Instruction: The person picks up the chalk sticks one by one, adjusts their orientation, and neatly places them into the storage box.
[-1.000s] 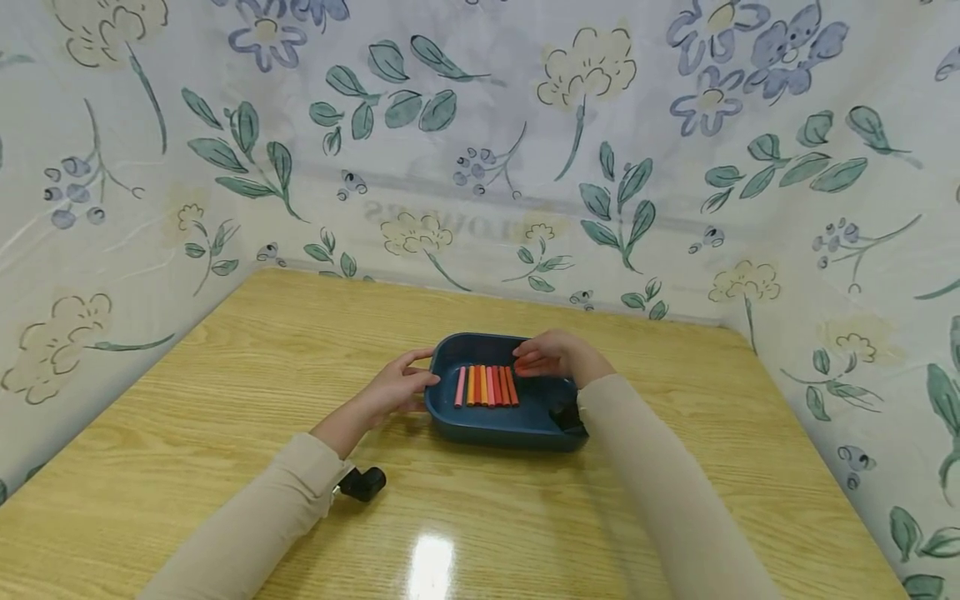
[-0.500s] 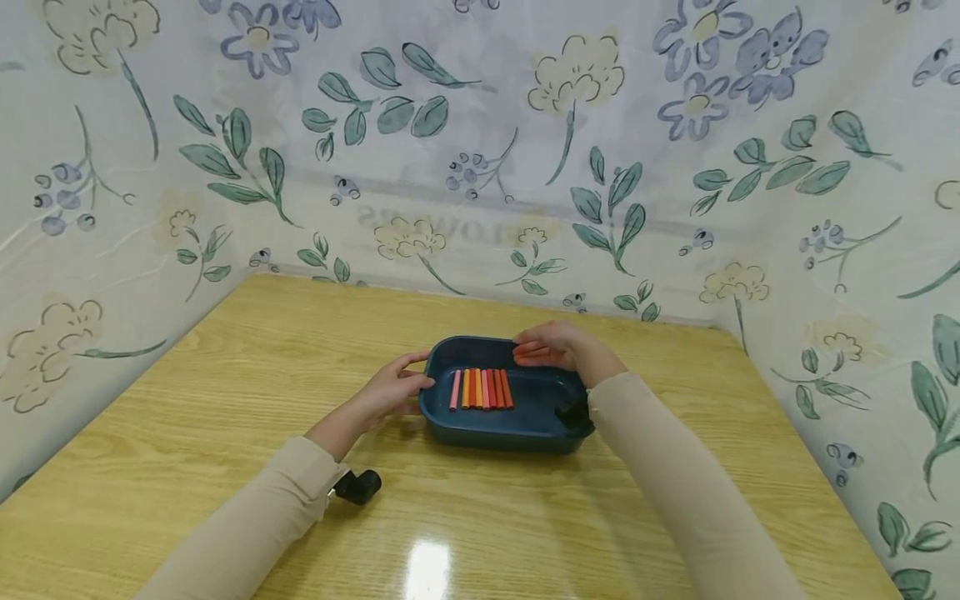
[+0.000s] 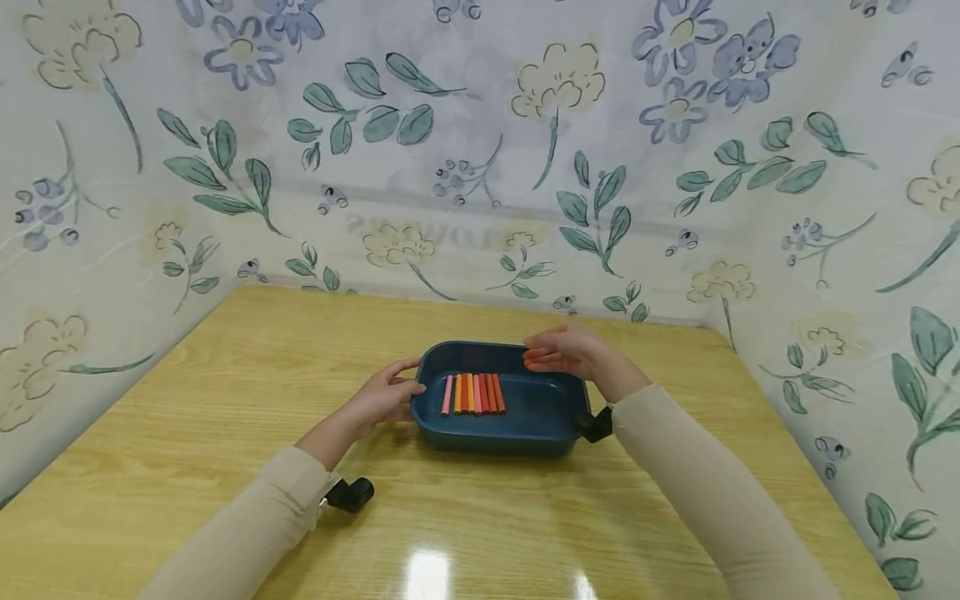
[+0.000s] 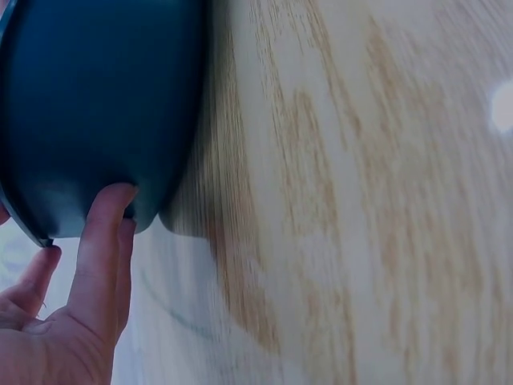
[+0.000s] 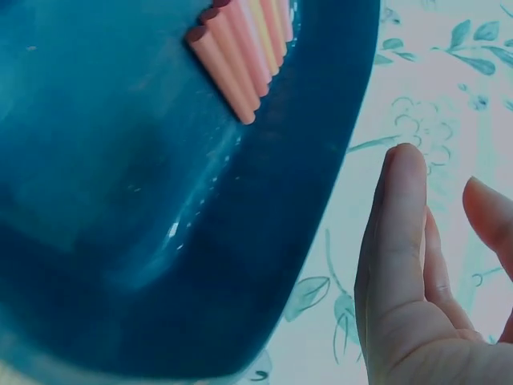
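Observation:
A dark blue rectangular basin [image 3: 495, 446] with rounded corners stands on the table. Short round flat-ended sticks [image 3: 473, 394] in pink, orange, yellow and red lie side by side in its left half; they look like crayons or chalks. At the basin's left end my left hand [image 3: 381, 398] holds the wall, thumb over the rim and fingers against the outside. The left wrist view has fingertips [image 4: 112, 196] pressing the outer wall. My right hand [image 3: 573, 354] is over the back right rim, fingers extended, holding nothing. In the right wrist view a gap shows between that hand [image 5: 417, 313] and the basin.
The wood-grain table [image 3: 300, 350] extends around the basin. Floral-patterned sheeting [image 3: 465, 167] walls off the back and both sides. Black wrist-worn devices show at the left cuff [image 3: 351, 495] and the right cuff [image 3: 596, 425].
My right hand has drawn back and to the right, away from the row of sticks, and its wrist has shifted outward. My left hand keeps its hold. The head view has turned slightly.

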`<action>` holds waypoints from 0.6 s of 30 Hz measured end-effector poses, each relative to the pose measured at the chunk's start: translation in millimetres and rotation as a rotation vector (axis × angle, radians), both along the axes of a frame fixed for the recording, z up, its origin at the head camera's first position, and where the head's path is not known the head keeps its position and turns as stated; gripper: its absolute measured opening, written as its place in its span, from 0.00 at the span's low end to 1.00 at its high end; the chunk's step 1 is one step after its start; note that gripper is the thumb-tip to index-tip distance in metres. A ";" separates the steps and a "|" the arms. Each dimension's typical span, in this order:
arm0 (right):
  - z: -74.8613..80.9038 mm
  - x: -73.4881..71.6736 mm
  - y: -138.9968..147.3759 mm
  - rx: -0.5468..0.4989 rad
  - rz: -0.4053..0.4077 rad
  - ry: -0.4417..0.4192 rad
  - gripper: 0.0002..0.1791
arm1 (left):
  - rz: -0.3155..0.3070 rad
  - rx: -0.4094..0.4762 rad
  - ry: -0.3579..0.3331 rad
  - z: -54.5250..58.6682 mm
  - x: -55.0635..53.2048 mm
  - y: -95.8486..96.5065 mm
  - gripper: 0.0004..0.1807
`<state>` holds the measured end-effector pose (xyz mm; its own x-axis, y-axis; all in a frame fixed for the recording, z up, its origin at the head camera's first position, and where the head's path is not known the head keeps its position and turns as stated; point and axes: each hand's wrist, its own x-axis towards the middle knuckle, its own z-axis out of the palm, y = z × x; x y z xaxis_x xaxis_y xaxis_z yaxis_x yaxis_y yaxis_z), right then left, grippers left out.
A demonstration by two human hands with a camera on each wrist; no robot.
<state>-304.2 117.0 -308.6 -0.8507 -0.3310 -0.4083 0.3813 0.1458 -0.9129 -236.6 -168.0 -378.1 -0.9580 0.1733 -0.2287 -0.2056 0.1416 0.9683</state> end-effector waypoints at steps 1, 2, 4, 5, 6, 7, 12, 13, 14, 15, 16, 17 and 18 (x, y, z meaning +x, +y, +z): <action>-0.5 0.9 1.8 -0.003 -0.001 0.000 0.24 | 0.001 -0.002 0.001 -0.1 0.2 -0.9 0.33; -0.9 1.6 3.6 -0.006 0.003 0.000 0.24 | 0.004 -0.004 0.002 0.1 0.3 -1.8 0.33; -1.7 3.2 7.8 -0.011 0.012 0.011 0.25 | 0.003 -0.011 0.004 1.0 0.3 -3.0 0.33; -1.7 4.1 10.0 -0.011 0.015 0.018 0.25 | 0.003 -0.015 0.005 1.3 -0.1 -3.4 0.33; -1.7 5.1 12.3 -0.012 0.014 0.027 0.25 | 0.003 -0.017 0.006 1.6 -0.7 -3.8 0.33; -1.7 6.2 14.5 -0.009 0.015 0.036 0.25 | 0.003 -0.019 0.006 2.1 -1.2 -4.1 0.33; -3.8 13.5 23.7 -0.008 0.003 0.065 0.24 | -0.004 -0.017 -0.002 3.3 -1.3 -5.9 0.35; -4.7 15.2 25.3 -0.012 0.000 0.070 0.24 | -0.004 -0.018 -0.008 3.2 -0.9 -6.5 0.35; -6.0 17.0 27.2 -0.019 0.000 0.075 0.24 | -0.004 -0.020 -0.014 3.1 -0.3 -7.4 0.36; -7.1 18.5 29.4 -0.022 -0.006 0.082 0.24 | -0.004 -0.020 -0.021 3.0 0.5 -8.6 0.36; -8.8 20.1 31.9 -0.027 -0.009 0.091 0.24 | -0.007 -0.022 -0.026 3.1 1.7 -10.3 0.37; -10.3 21.9 34.7 -0.035 -0.017 0.098 0.24 | -0.004 -0.025 -0.031 3.6 3.1 -12.0 0.37; -12.3 23.6 38.3 -0.047 -0.018 0.108 0.24 | -0.002 -0.031 -0.034 4.3 5.1 -14.1 0.37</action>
<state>-280.7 155.3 -320.9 -0.8951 -0.3316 -0.2979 0.2822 0.0957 -0.9546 -231.5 -182.1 -373.8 -0.9492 0.1676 -0.2663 -0.2378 0.1718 0.9560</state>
